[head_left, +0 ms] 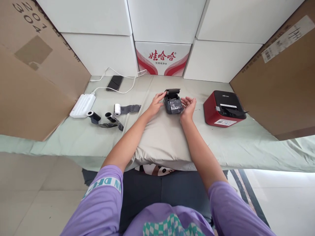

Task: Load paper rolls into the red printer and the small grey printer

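Observation:
A small black portable label printer [169,106] sits on the cloth in front of me, its lid [173,90] raised at the back. Inside its bay is a dark, shiny roll [175,104]. My left hand [156,104] steadies the printer's left side, fingertips by the lid's left corner. On the other side, my right hand [188,106] is close against the printer with its fingers apart and half curled. A short dark strip shows near the right palm; whether that hand touches it I cannot tell.
Left of the printer lie several small rolls with dark unwound strips [130,109]. Behind them are a white power bank [83,105], a white cable [128,78] and a black phone [115,82]. A red and black printer [224,109] stands right. Cardboard boxes [275,85] flank the table; white boxes [162,19] line the back.

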{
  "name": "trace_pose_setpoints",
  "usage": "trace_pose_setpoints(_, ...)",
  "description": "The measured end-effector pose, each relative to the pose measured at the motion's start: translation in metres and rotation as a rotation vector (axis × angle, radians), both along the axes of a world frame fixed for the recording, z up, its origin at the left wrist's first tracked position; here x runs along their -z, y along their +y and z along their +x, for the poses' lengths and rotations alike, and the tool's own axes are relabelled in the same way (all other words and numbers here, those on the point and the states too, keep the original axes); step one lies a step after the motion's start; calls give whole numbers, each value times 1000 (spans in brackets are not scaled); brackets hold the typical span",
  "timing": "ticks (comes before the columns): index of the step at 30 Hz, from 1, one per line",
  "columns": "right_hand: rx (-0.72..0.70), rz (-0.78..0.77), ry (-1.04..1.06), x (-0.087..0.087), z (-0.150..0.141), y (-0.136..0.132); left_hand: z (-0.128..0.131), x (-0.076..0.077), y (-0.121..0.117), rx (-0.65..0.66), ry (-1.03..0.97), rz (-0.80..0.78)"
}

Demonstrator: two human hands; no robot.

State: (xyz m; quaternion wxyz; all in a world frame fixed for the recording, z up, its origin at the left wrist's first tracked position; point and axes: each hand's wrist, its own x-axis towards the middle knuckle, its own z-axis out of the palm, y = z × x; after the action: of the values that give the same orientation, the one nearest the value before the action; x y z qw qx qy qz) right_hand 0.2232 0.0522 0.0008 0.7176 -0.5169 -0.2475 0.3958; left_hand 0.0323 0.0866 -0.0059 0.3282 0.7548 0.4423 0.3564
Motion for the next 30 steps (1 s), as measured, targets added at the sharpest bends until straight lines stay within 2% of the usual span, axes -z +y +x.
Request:
trace_pose_setpoints(4,13,-5,30,1,2,2,2,4,16,134,-130,-11)
trace_pose_setpoints(6,20,-2,48,0,1,2,4,6,19,152,-179,-25)
trace_pose_setpoints(13,21,-16,36,-3,0,-2,7,10,7,16,-107,-28)
trace_pose_setpoints(23,25,10,70,2,0,2,7,5,-1,-14,-99,-35)
trace_pose_setpoints(30,40,25,-6,3,-5,2,8,1,-12,14,65,28)
